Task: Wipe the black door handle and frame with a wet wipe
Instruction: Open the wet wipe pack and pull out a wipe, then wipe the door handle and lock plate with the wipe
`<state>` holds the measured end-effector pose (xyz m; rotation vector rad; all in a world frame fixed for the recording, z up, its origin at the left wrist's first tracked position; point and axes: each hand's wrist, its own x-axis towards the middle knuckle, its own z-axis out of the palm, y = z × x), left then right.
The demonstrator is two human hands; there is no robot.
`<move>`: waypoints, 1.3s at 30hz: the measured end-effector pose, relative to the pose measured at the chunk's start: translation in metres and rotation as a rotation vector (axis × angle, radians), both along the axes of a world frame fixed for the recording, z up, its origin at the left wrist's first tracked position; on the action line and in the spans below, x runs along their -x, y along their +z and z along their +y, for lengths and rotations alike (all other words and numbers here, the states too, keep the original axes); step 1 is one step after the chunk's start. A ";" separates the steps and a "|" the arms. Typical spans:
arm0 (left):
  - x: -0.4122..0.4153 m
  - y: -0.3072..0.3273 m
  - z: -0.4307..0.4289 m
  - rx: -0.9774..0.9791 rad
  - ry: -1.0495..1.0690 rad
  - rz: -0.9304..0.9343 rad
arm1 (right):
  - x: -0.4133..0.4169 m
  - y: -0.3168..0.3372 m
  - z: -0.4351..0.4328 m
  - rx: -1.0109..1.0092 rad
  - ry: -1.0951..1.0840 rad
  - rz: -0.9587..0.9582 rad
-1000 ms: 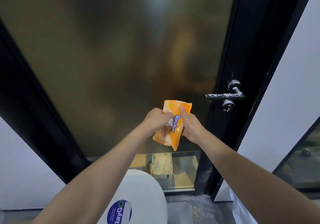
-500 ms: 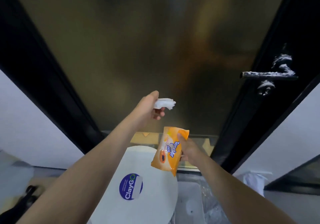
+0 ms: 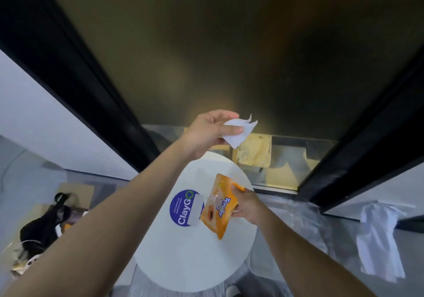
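Nearest, the right hand (image 3: 247,207) grips an orange wipe pack (image 3: 217,207) by its upper end, thumb on top and fingers curled beneath, so the pack hangs tilted over a round white surface (image 3: 195,264), just beside a blue ClayGo sticker (image 3: 185,208). Beyond and above it, apart from the pack, the left hand (image 3: 206,133) pinches a white wet wipe (image 3: 239,133) between thumb and curled fingers; the wipe juts to the right of the fingers, creased and partly unfolded, in the air in front of the lower edge of the frosted door glass (image 3: 229,44). The black door frame (image 3: 371,140) flanks the glass on either side, and the wipe touches neither post. A black bag (image 3: 41,227) lies on the floor at the left, and a white sheet (image 3: 378,239) hangs at the right.
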<state>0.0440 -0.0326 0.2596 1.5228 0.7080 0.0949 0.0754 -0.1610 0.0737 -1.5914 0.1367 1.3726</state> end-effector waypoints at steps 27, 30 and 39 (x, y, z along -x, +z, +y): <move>-0.102 0.157 -0.095 -0.005 -0.120 -0.149 | -0.131 0.327 -0.104 -0.545 -0.277 -0.381; -0.117 0.178 -0.127 0.010 -0.194 -0.154 | -0.145 0.349 -0.133 -0.526 -0.309 -0.475; -0.156 0.232 -0.201 0.131 0.013 -0.170 | -0.184 0.393 -0.217 -0.425 -0.350 -0.580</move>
